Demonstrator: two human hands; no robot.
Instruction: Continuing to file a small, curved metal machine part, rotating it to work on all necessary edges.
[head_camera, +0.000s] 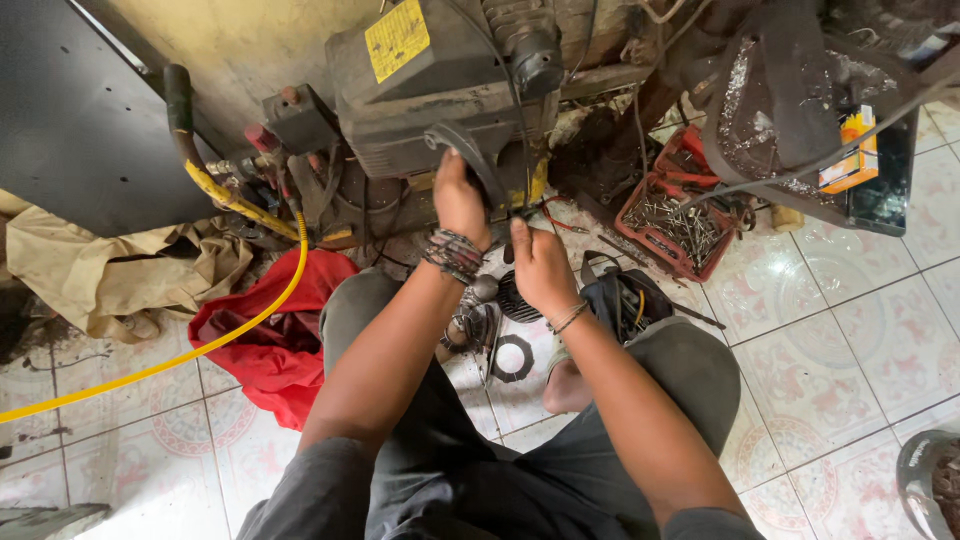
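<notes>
Your left hand (458, 198) grips the dark handle (468, 150) at center; right hand's (540, 268) grip unclear; red tray (668, 222) of nails right, yellow hose (200, 345) left.

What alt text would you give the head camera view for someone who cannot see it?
A squatting person's left hand grips a curved dark part on a grimy machine, with the right hand just below it. A yellow hose, red cloth and a red tray of nails lie around on the tiled floor.

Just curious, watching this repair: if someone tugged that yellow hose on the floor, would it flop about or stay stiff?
The yellow hose lies in one smooth curve, so it is probably springy, not limp. It looks light and would likely slide easily over the glossy tiles.
</notes>
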